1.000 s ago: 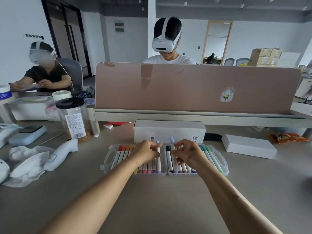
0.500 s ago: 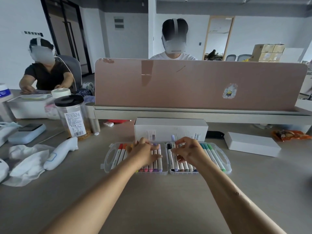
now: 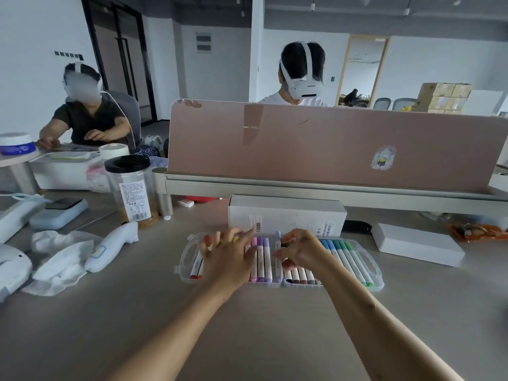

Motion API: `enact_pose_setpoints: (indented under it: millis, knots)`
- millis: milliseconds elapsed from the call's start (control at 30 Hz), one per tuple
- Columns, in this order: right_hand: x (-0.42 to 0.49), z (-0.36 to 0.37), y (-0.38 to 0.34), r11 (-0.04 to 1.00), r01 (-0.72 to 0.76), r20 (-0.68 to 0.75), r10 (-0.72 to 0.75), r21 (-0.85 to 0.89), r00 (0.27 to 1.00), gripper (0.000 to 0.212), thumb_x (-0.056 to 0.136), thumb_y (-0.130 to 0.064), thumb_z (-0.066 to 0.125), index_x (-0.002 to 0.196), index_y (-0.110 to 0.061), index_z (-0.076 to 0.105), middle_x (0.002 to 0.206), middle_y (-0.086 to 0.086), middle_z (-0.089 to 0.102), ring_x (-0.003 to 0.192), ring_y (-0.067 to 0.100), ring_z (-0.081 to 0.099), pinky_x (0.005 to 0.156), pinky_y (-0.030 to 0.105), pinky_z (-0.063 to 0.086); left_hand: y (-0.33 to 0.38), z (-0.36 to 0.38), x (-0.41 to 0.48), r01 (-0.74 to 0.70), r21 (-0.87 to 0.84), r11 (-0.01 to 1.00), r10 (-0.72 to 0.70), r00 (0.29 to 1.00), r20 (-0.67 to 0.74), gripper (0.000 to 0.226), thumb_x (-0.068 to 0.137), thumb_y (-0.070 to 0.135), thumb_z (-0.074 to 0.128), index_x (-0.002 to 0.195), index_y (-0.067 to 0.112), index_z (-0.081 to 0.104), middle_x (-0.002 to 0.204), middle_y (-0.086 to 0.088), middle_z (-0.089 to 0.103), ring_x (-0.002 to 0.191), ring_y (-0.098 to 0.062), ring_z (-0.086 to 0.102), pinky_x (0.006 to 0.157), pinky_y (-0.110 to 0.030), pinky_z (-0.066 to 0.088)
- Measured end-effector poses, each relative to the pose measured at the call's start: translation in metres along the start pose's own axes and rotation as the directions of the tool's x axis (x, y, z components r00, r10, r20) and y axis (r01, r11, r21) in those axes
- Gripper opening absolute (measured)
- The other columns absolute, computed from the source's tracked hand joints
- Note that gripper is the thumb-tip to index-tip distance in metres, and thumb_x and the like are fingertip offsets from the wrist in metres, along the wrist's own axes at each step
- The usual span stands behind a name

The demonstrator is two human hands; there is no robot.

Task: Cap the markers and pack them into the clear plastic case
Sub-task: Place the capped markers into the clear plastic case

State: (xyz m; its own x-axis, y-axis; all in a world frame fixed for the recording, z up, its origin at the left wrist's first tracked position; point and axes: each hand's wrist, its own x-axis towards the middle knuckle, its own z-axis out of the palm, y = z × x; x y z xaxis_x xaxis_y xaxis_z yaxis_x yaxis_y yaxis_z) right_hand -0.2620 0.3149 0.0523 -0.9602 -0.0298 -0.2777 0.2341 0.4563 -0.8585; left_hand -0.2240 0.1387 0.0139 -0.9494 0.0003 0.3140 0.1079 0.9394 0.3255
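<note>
The clear plastic case (image 3: 377,272) lies open and flat on the desk, both halves filled with rows of capped markers. My left hand (image 3: 228,257) rests with spread fingers on the left half, covering the orange and yellow markers; red markers (image 3: 195,268) and pink-purple markers (image 3: 261,259) show on either side of it. My right hand (image 3: 305,250) pinches a lavender marker (image 3: 278,268) lying along the hinge between the halves. Blue and green markers (image 3: 349,257) fill the right side.
A long white box (image 3: 288,215) stands just behind the case, and a flat white box (image 3: 417,243) lies to its right. At left are a black-lidded jar (image 3: 130,188), a white handheld device (image 3: 112,246) and crumpled tissues (image 3: 60,257). A pink divider (image 3: 330,144) backs the desk.
The purple marker under my left hand now lies flat in its row, and that hand has spread leftward over the markers. My right hand stays on the lavender marker at the hinge.
</note>
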Motion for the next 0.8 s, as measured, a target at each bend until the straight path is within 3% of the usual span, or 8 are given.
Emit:
enact_pose_setpoints:
  millis: [100,233,367,500,567,667,800]
  knots:
    - [-0.001,0.006,-0.004,0.994,0.018,-0.067,-0.026,-0.112,0.997,0.039,0.076,-0.008,0.081,0.107,-0.01,0.058,0.085,0.008,0.069,0.051,0.014,0.067,0.044,0.019,0.05,-0.01,-0.007,-0.008,0.015,-0.005,1.0,-0.015,1.0,-0.013,0.039,0.097,0.049,0.042,0.136,0.049,0.048,0.136,0.016,0.042,0.126,-0.018,0.031,0.105,-0.046,0.026]
    - [-0.004,0.011,-0.005,0.974,0.061,-0.122,-0.089,-0.216,0.989,0.034,0.078,-0.015,0.081,0.101,-0.013,0.056,0.078,0.003,0.067,0.051,0.012,0.064,0.043,0.019,0.047,-0.024,-0.014,-0.022,0.043,-0.022,0.999,-0.044,0.999,-0.014,0.041,0.094,0.048,0.051,0.135,0.046,0.051,0.135,0.017,0.042,0.13,-0.015,0.03,0.106,-0.044,0.025]
    - [-0.004,0.018,-0.003,0.951,0.085,-0.169,-0.14,-0.296,0.976,0.035,0.076,-0.021,0.082,0.101,-0.012,0.058,0.078,0.003,0.064,0.065,0.022,0.069,0.07,0.039,0.061,-0.034,-0.02,-0.031,0.077,-0.066,0.995,-0.076,0.997,0.01,0.04,0.093,0.045,0.055,0.132,0.044,0.054,0.136,0.016,0.042,0.133,-0.015,0.029,0.107,-0.044,0.023]
    - [-0.01,0.021,-0.002,0.909,0.145,-0.167,-0.225,-0.39,0.96,0.03,0.081,-0.026,0.078,0.104,-0.013,0.063,0.075,0.001,0.065,0.071,0.021,0.065,0.071,0.034,0.057,-0.036,-0.026,-0.037,0.09,-0.089,0.992,-0.09,0.996,0.011,0.039,0.093,0.046,0.056,0.131,0.041,0.056,0.136,0.016,0.042,0.132,-0.014,0.03,0.106,-0.041,0.023]
    - [-0.014,0.02,0.005,0.873,0.184,-0.15,-0.277,-0.451,0.949,0.031,0.083,-0.028,0.075,0.11,-0.015,0.067,0.086,0.003,0.069,0.077,0.019,0.063,0.07,0.027,0.048,-0.038,-0.029,-0.04,0.099,-0.099,0.99,-0.099,0.995,0.009,0.041,0.093,0.048,0.056,0.132,0.04,0.055,0.135,0.016,0.042,0.131,-0.014,0.03,0.104,-0.04,0.022]
    - [-0.024,0.019,0.017,0.819,0.211,-0.118,-0.318,-0.534,0.941,0.032,0.085,-0.033,0.07,0.116,-0.022,0.068,0.104,0.003,0.07,0.096,0.021,0.064,0.082,0.03,0.051,-0.041,-0.033,-0.044,0.119,-0.103,0.988,-0.118,0.993,0.014,0.043,0.093,0.051,0.055,0.134,0.042,0.052,0.135,0.017,0.041,0.13,-0.015,0.029,0.099,-0.037,0.021]
    - [-0.032,0.019,0.028,0.701,0.198,-0.115,-0.373,-0.685,0.921,0.036,0.091,-0.046,0.06,0.126,-0.037,0.061,0.132,-0.003,0.051,0.123,0.019,0.047,0.101,0.035,0.043,-0.047,-0.039,-0.052,0.154,-0.079,0.985,-0.154,0.988,0.009,0.048,0.093,0.051,0.053,0.14,0.043,0.043,0.14,0.016,0.04,0.13,-0.018,0.031,0.102,-0.039,0.024]
